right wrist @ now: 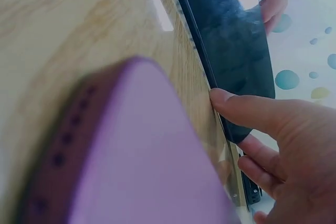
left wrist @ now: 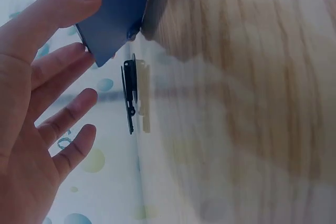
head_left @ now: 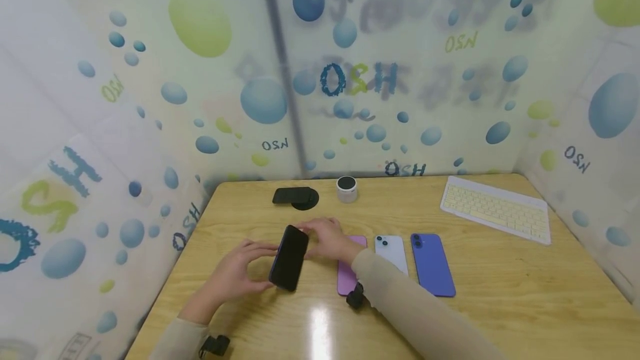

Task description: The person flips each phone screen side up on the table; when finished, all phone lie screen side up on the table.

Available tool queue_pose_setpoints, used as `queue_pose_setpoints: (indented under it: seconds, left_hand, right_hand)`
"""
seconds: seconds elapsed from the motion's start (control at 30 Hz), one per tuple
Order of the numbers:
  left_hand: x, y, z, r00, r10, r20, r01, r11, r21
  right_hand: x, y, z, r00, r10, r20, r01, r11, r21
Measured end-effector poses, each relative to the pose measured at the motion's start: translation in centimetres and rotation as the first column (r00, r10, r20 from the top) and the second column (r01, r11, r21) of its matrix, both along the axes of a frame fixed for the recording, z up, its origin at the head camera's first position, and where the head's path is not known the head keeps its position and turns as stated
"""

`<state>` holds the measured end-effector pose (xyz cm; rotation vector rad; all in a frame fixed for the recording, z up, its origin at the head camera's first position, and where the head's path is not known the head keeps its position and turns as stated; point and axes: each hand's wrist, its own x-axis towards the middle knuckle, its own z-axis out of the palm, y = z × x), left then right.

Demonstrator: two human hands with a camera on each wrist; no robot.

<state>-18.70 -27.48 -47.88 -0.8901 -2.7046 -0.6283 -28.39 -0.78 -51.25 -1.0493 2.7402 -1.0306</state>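
Observation:
A smartphone with a dark screen and a blue back is tilted between the two hands, its screen facing the head camera. My left hand pinches one side of it; in the left wrist view the thumb lies against the blue back, with the two lower fingers spread away. At the opposite end, my right hand grips the smartphone between thumb and fingers. Beside the right forearm lie a pink-purple phone, a pale blue phone and a darker blue phone, all back up.
Toward the back of the wooden table are a black stand with a flat black plate, and a small white cylinder with a dark top. A white keyboard lies at the right rear. Printed curtains surround three sides.

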Motion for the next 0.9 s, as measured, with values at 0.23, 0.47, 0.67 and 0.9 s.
queue_pose_setpoints:
  seconds: [0.23,0.47,0.67,0.9]
  left_hand:
    - [0.0,-0.2,-0.6,0.999,0.029,-0.044,-0.032,0.997,-0.067]
    - [-0.2,0.2,-0.5,0.998,0.048,-0.04,-0.053,0.988,-0.143]
    - [-0.4,0.6,-0.8,0.998,0.062,0.02,-0.056,0.976,-0.211]
    - [-0.4,0.7,-1.1,0.99,0.111,0.09,-0.088,0.969,-0.232]
  right_hand:
    - [0.1,0.1,0.0,1.0,0.002,0.001,-0.002,1.0,0.025]
    - [0.0,0.5,0.6,0.999,0.013,0.047,-0.018,0.995,0.099]
    - [-0.1,0.8,0.7,0.997,0.033,0.07,-0.043,0.987,0.155]
    - [-0.3,0.8,0.4,0.996,0.043,0.075,-0.055,0.986,0.158]
